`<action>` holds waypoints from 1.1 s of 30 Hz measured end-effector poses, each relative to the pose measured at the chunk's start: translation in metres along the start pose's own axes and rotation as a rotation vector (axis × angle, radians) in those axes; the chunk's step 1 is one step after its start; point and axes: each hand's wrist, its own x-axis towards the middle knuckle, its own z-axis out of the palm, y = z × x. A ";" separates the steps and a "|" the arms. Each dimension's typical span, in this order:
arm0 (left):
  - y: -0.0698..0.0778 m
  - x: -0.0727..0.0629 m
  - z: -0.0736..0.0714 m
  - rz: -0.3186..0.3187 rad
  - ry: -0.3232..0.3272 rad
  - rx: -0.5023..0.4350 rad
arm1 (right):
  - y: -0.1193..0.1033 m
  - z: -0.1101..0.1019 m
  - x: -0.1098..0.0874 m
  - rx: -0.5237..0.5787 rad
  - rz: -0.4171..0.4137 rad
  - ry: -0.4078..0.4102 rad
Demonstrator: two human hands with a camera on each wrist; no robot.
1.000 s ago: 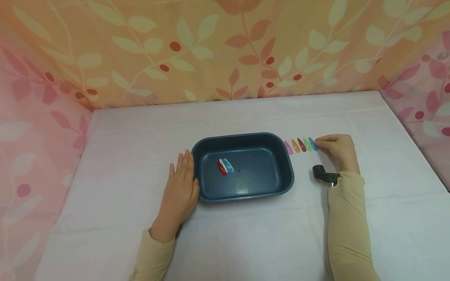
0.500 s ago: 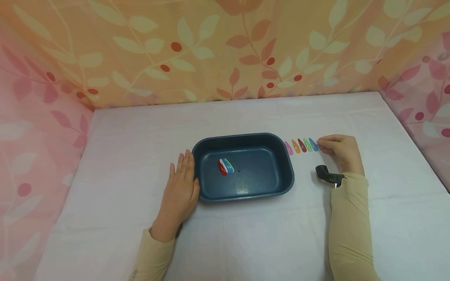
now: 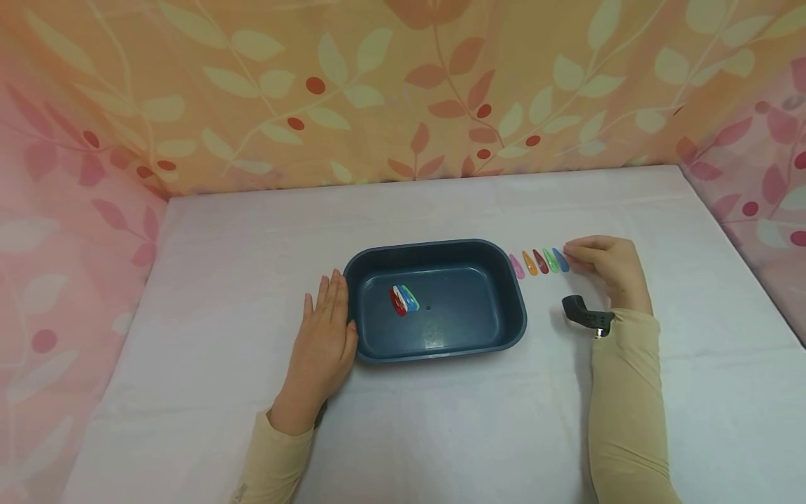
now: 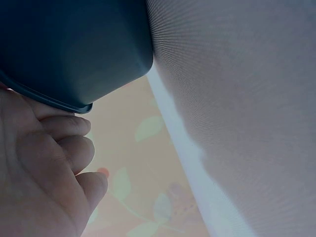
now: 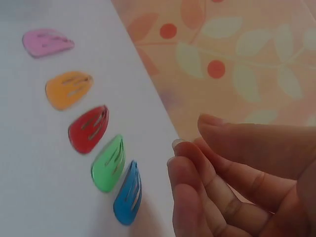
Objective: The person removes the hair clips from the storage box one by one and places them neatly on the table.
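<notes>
My left hand [image 3: 321,336] rests along the left side of a dark blue basin [image 3: 434,353], fingers straight and touching its rim. To the right of the basin several snap hair clips lie in a row on the white cloth. In the right wrist view they run from a pink clip [image 5: 44,43] through an orange clip [image 5: 66,93], a red clip [image 5: 90,132] and a green clip [image 5: 109,165] to a blue clip [image 5: 128,195]. My right hand [image 3: 609,269] hovers just beside the blue clip, thumb and fingers apart, with nothing between them.
A small bunch of hair clips [image 3: 404,299], red, white, blue and green, lies inside the basin. White cloth [image 3: 441,434] covers the table. Floral curtains [image 3: 352,91] stand behind and at both sides. A black camera mount [image 3: 585,313] juts from the right wrist.
My right fingers were at the blue clip a second ago; they have come off it, shifting slightly right, then a little up and back. The left hand, basin and clips have not visibly moved.
</notes>
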 end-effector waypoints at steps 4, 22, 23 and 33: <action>0.000 0.000 0.000 -0.005 -0.006 0.000 | -0.009 0.004 -0.006 -0.014 -0.048 -0.009; 0.000 0.000 0.002 0.010 0.013 0.003 | -0.058 0.037 -0.044 -0.060 -0.325 -0.151; -0.001 0.000 0.002 0.011 0.013 0.004 | -0.061 0.039 -0.046 -0.067 -0.329 -0.148; -0.002 0.000 0.002 0.014 0.016 0.001 | -0.078 0.059 -0.064 -0.158 -0.336 -0.166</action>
